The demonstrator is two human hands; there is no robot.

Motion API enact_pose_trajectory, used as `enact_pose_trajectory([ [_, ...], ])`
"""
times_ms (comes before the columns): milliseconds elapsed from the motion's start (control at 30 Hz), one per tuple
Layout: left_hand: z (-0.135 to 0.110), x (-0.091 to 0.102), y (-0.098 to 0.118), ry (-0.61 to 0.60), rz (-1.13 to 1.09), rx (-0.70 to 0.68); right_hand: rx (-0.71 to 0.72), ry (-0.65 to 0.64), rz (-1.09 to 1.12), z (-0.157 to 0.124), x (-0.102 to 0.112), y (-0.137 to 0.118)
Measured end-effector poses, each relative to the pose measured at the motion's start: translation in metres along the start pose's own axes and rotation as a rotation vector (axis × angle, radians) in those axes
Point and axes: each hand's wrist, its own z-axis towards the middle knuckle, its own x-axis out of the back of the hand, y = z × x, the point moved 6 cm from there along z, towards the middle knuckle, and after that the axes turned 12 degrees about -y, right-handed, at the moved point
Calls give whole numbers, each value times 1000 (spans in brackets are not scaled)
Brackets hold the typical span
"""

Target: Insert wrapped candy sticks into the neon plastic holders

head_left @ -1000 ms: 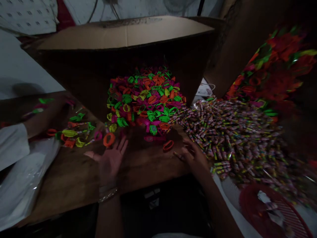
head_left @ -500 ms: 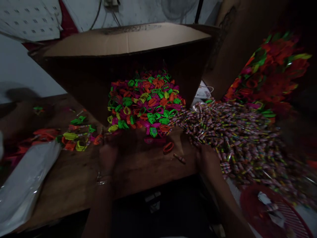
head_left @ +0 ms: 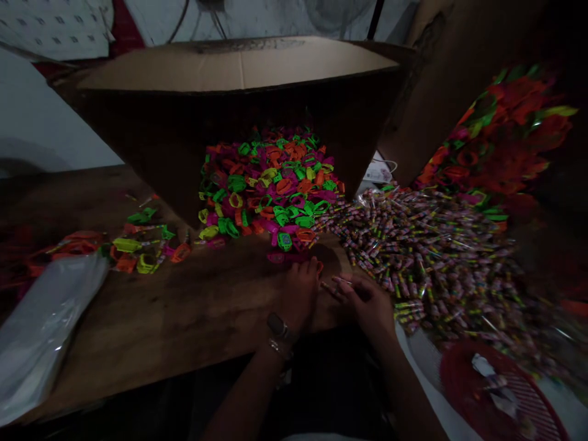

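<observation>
My left hand (head_left: 299, 291) lies on the wooden table (head_left: 184, 318) with its fingers curled together over a small orange plastic ring (head_left: 320, 266), of which only an edge shows. Just to its right, my right hand (head_left: 367, 303) pinches a thin wrapped stick (head_left: 337, 284) between thumb and fingers. Both hands sit close together at the near edge of a heap of neon plastic rings (head_left: 271, 184). A large pile of wrapped sticks (head_left: 427, 251) begins right beside my right hand.
A big cardboard box (head_left: 239, 67) lies on its side behind the ring heap. Loose plastic pieces (head_left: 142, 245) and a clear plastic bag (head_left: 41, 331) lie at the left. A red basket (head_left: 500, 392) is at the lower right, bright flowered cloth (head_left: 505, 135) above it.
My left hand has swung from the left of the table to the orange ring in the middle. My right hand has come back from the stick pile and taken up the stick lying there.
</observation>
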Motion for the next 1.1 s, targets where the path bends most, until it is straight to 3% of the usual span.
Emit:
enact_pose_trajectory([
  [133,-24,20,-20,202,-563,69,-92,-126,194,-4,-2,-11],
  [233,-43,22,-23,110,-995,131,-39,-239,203,-6,-17,-29],
  [333,-59,24,-16,-21,-1223,137,18,-286,194,-8,-30,-44],
  [467,-72,30,-11,-142,-1156,215,58,-338,130,-12,-39,-54],
  [667,-75,39,-12,-146,-1025,277,115,-446,47,-16,-43,-65],
  [933,-74,46,-16,-53,-823,268,151,-470,-79,-11,-45,-59],
  [1100,-76,34,-17,27,-907,295,258,-379,-256,-19,-52,-62],
])
